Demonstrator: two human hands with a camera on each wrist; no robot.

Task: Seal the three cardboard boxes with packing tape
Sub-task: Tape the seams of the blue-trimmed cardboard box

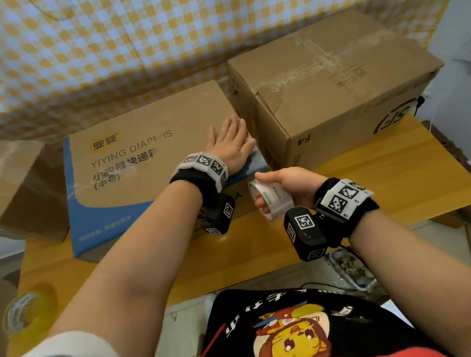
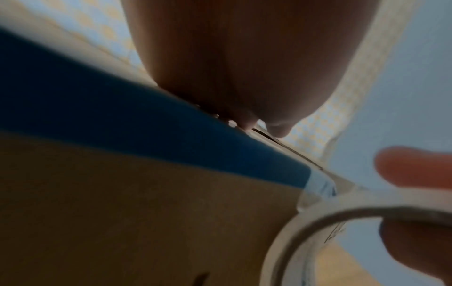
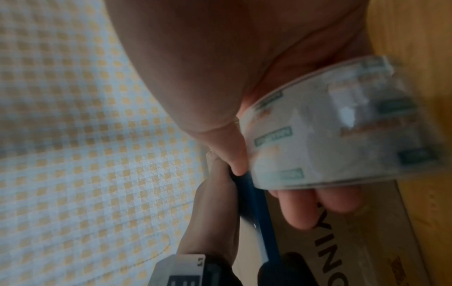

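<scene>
Three cardboard boxes stand on the wooden table (image 1: pixel 378 190): a flat blue-and-brown diaper box (image 1: pixel 143 166) in the middle, a bigger plain box (image 1: pixel 332 83) to its right, a small taped box (image 1: pixel 13 187) at the left. My left hand (image 1: pixel 231 143) lies flat with straight fingers on the diaper box's right top edge (image 2: pixel 171 125), pressing there. My right hand (image 1: pixel 277 188) grips a roll of clear packing tape (image 1: pixel 270 197) just in front of that box's right corner; in the right wrist view the tape roll (image 3: pixel 337 131) sits between thumb and fingers. A clear strip runs from the roll (image 2: pixel 342 222) onto the box corner.
A yellowish tape roll (image 1: pixel 28 310) lies at the table's front left corner. A checked yellow-and-white cloth (image 1: pixel 151 34) hangs behind the boxes. The big box nearly touches the diaper box's right side. Bare tabletop lies in front of the boxes.
</scene>
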